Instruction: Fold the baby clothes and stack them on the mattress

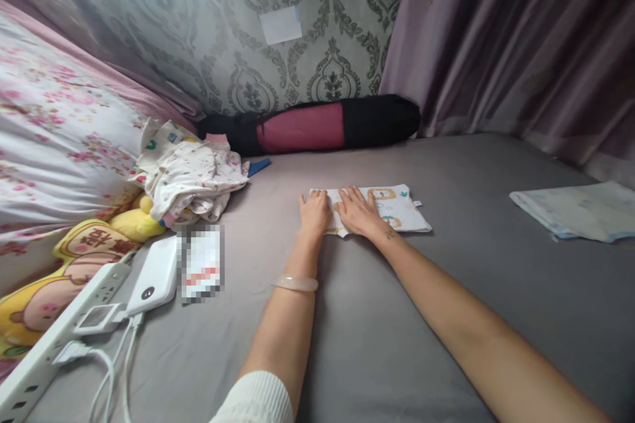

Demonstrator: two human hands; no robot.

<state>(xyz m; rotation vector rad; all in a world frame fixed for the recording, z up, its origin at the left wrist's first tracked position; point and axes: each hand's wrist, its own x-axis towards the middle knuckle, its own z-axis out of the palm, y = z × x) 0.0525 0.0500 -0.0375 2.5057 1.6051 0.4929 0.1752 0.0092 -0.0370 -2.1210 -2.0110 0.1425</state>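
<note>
A white cloth [414, 219], printed with orange and green cartoon figures, lies folded flat on the grey bed sheet. A small label sticks out at its right edge. My left hand [315, 213] is at the cloth's left end, fingers bent down onto the edge and the little finger standing out to the side; its fingertips are partly hidden. Just right of it, my right hand [358, 213] lies palm down on the cloth with its fingers spread. A pale bangle [296, 284] circles my left wrist.
A crumpled heap of printed baby clothes [191, 175] lies left. Nearer are a white power bank [155, 274], a power strip [30, 363] with cables, and a yellow plush pillow [34, 307]. A folded pale cloth [578, 211] lies right. A black-and-red long bag [300, 127] rests against the wall.
</note>
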